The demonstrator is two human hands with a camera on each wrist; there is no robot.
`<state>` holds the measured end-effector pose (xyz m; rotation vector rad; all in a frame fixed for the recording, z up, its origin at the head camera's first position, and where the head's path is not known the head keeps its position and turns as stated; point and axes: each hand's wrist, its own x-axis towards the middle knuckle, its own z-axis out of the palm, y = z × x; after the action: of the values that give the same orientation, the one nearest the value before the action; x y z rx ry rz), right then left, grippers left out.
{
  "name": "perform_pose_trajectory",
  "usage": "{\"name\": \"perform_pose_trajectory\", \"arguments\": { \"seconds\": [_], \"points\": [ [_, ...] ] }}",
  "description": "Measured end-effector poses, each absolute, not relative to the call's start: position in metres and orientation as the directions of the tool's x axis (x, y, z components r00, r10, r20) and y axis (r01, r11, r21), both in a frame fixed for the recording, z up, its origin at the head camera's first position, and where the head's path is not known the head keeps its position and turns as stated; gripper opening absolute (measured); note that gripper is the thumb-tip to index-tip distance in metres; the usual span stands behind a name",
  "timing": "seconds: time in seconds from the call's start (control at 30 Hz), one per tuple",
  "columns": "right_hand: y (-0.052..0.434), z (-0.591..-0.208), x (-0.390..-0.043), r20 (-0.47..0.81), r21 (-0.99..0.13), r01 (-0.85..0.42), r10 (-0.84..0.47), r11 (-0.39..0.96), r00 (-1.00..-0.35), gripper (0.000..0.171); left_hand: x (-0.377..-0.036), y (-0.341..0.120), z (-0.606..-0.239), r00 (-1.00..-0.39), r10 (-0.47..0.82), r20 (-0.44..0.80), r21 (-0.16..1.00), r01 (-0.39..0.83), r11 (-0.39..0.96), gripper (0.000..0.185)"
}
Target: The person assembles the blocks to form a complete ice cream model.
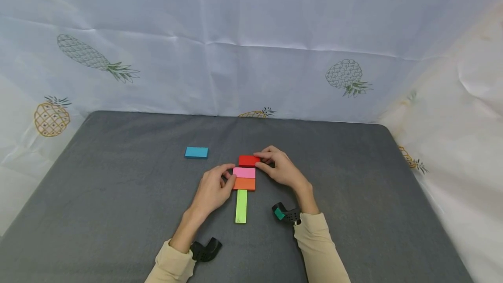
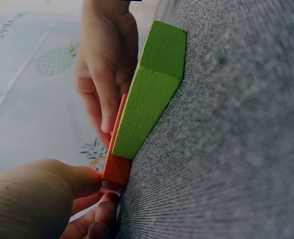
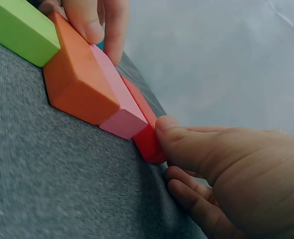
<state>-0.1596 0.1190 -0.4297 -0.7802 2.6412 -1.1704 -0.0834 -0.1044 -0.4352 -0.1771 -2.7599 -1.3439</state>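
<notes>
Four-sided painted blocks stand in a column on the table. At its near end, a lime green block (image 1: 241,206) lies lengthwise, touching the orange block (image 1: 244,184) laid crosswise. Against the orange one sits a pink block (image 1: 246,172); its left end is pinched by my left hand (image 1: 214,189), thumb near the orange block's corner. Beyond the pink block is a red block (image 1: 247,160), shifted slightly right, with a narrow gap visible in the head view. My right hand (image 1: 284,169) holds the red block's right end between thumb and fingers.
A blue block (image 1: 196,152) lies apart, farther back to the left on the grey table (image 1: 118,195). Black wrist mounts (image 1: 206,250) jut inward from both forearms. A pale pineapple-print cloth (image 1: 251,77) hangs behind the table's back edge.
</notes>
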Motion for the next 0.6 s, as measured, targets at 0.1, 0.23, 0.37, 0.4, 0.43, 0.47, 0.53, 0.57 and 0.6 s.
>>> {"name": "perform_pose_trajectory", "arguments": {
  "seconds": [0.1, 0.23, 0.37, 0.4, 0.43, 0.47, 0.53, 0.57, 0.6],
  "points": [
    [0.117, -0.4303, -0.1591, 0.076, -0.725, -0.41, -0.527, 0.553, -0.846, 0.037, -0.0835, -0.1043, -0.4352, -0.991, 0.077, 0.114, 0.781, 0.137, 0.61, 0.031],
    [0.1144, -0.4301, -0.158, 0.08, -0.728, -0.419, -0.54, 0.543, -0.838, 0.036, -0.0835, -0.1045, -0.4351, -0.99, 0.08, 0.117, 0.781, 0.141, 0.609, 0.031],
    [0.1126, -0.4308, -0.1579, 0.082, -0.729, -0.423, -0.545, 0.538, -0.835, 0.036, -0.0835, -0.1045, -0.435, -0.99, 0.079, 0.119, 0.781, 0.143, 0.608, 0.032],
    [0.1124, -0.431, -0.1581, 0.083, -0.728, -0.424, -0.545, 0.539, -0.834, 0.035, -0.0835, -0.1045, -0.435, -0.989, 0.079, 0.121, 0.78, 0.144, 0.608, 0.032],
    [0.1121, -0.4312, -0.1582, 0.083, -0.728, -0.424, -0.545, 0.539, -0.834, 0.035, -0.0835, -0.1045, -0.4351, -0.989, 0.079, 0.123, 0.78, 0.145, 0.609, 0.032],
    [0.112, -0.4312, -0.1582, 0.082, -0.728, -0.424, -0.545, 0.539, -0.834, 0.035, -0.0835, -0.1045, -0.4351, -0.989, 0.078, 0.124, 0.779, 0.146, 0.61, 0.032],
    [0.1119, -0.431, -0.1581, 0.083, -0.727, -0.424, -0.545, 0.539, -0.834, 0.035, -0.0835, -0.1045, -0.4352, -0.989, 0.077, 0.126, 0.778, 0.147, 0.611, 0.032],
    [0.1118, -0.4309, -0.158, 0.082, -0.727, -0.424, -0.545, 0.54, -0.835, 0.035, -0.0835, -0.1046, -0.4354, -0.989, 0.076, 0.126, 0.777, 0.146, 0.612, 0.033],
    [0.1119, -0.4308, -0.1579, 0.082, -0.727, -0.423, -0.544, 0.54, -0.835, 0.035, -0.0835, -0.1046, -0.4354, -0.989, 0.076, 0.126, 0.776, 0.146, 0.613, 0.033]
  ]
}}
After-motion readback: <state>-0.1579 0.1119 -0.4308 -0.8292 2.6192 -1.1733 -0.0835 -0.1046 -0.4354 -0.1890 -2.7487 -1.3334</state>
